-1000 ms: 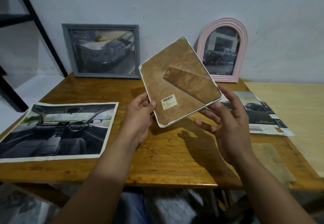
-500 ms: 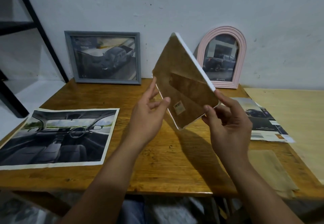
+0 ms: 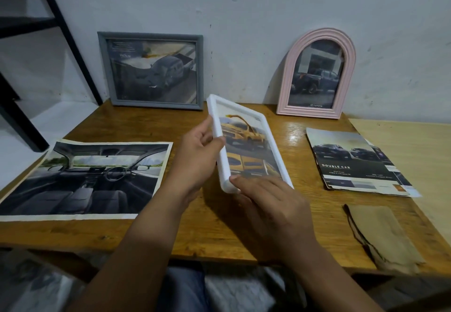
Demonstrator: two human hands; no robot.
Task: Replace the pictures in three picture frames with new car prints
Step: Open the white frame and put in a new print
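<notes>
A white rectangular plastic picture frame holding a yellow car print is held above the brown wooden table, face turned up toward the camera. Its long axis runs away from the person, the far end tilted left. The left long edge is gripped by the left hand, thumb on the rim; the near short end is held by the right hand, fingers curled over the corner. Both hands are equally near. 2 frames, a grey rectangular frame and a pink arched frame, are leaned against the wall beyond.
</notes>
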